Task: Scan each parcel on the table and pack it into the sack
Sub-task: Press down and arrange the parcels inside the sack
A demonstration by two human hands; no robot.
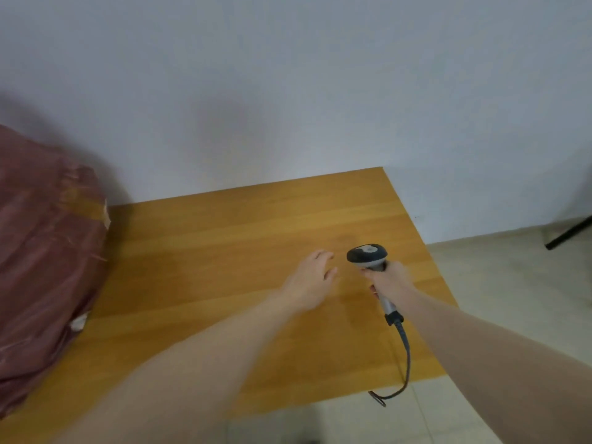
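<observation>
Pale grey-white wall (288,75) fills the upper half of the head view, meeting a light tiled floor (512,283) on the right, where a dark slanted leg of some stand (568,233) shows at the edge. Below the wall sits a wooden counter (224,251) with an orange-brown grain running across it, its far right corner against the wall. On the counter's left end lies a bulky dark red sack (45,245), crinkled and glossy, with a strip of tan tape and a few pale torn patches on its near side; its left part runs out of view, and whether it holds anything cannot be told. Both forearms reach in from the bottom of the view over the counter. The left hand (312,280) is over the bare wood right of centre, palm down, its fingers spread and relaxed, gripping nothing; whether it touches the surface is unclear, as it is slightly blurred. Just beside it to the right, the right hand (389,282) is curled around the grey handle of a barcode scanner (368,256), whose dark rounded head points away from the person, toward the wall. A dark cable (407,357) leaves the base of the handle, trails back over the counter's near right edge and hangs down toward the floor. The sack is well apart from both hands.
</observation>
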